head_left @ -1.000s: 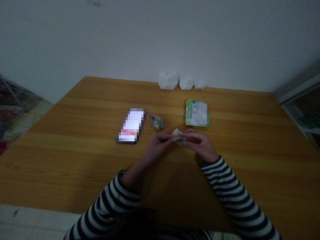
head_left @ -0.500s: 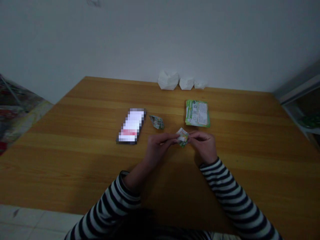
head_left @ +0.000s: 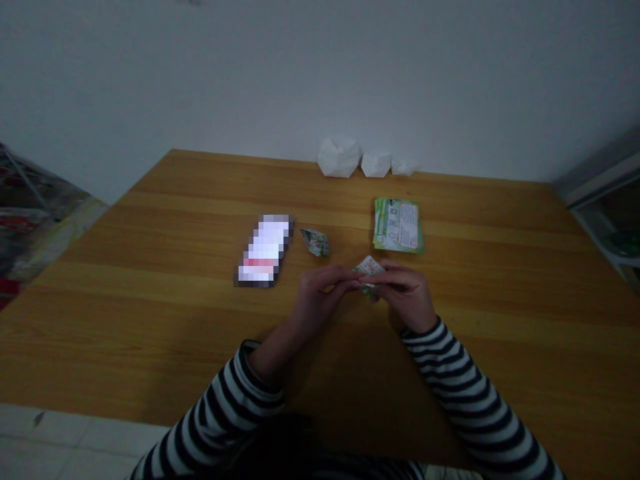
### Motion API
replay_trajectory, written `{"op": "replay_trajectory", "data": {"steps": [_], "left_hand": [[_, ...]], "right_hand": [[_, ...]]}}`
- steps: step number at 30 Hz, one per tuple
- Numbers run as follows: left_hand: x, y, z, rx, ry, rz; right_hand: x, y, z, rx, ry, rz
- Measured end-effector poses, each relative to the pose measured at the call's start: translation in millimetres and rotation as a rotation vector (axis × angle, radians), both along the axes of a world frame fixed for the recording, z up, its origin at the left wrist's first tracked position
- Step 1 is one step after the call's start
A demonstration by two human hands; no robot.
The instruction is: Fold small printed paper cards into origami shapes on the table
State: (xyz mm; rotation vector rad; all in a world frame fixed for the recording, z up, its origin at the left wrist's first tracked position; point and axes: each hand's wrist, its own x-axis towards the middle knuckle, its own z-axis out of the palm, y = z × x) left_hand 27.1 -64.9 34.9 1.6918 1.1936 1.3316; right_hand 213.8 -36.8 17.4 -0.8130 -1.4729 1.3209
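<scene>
A small folded piece of printed paper (head_left: 370, 265), white and green, is pinched between my two hands above the table. My left hand (head_left: 323, 293) grips its left side with thumb and forefinger. From the right, my right hand (head_left: 407, 293) pinches it too, its fingertips reaching across the paper's front and hiding part of it. Just beyond my left hand lies another folded printed paper piece (head_left: 316, 243), shaped with a pointed end. A stack of green printed paper sheets (head_left: 399, 225) rests beyond my right hand.
A phone (head_left: 265, 250) with a lit, blurred screen lies left of the folded piece. Three white folded paper shapes, the largest (head_left: 339, 159) at left, stand against the wall along the back edge of the wooden table (head_left: 200, 200). A shelf (head_left: 605, 200) borders the right side.
My right fingers have moved left across the front of the paper, covering more of it, and its upper corner has tilted. The view has shifted slightly; the other things lie as before.
</scene>
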Motion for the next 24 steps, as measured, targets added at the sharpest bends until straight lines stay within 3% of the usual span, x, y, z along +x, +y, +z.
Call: {"op": "replay_trajectory", "data": {"steps": [5, 10, 14, 21, 24], "left_hand": [[3, 0, 0.3, -0.053, -0.030, 0.021], [9, -4, -0.7, -0.113, -0.061, 0.138], [14, -4, -3.7, -0.110, -0.113, 0.190], [13, 5, -8.1, -0.421, -0.439, 0.198], [12, 7, -9.3, -0.474, -0.541, 0.213]], "right_hand": [[-9, -4, -1.7, -0.090, 0.093, -0.046], [-15, -6, 2.3, -0.152, 0.111, -0.161], [-17, -5, 3.4, -0.150, 0.102, -0.139], [-19, -6, -9.7, -0.151, 0.088, 0.002], [-20, -6, -11.4, -0.099, 0.076, -0.072]]}}
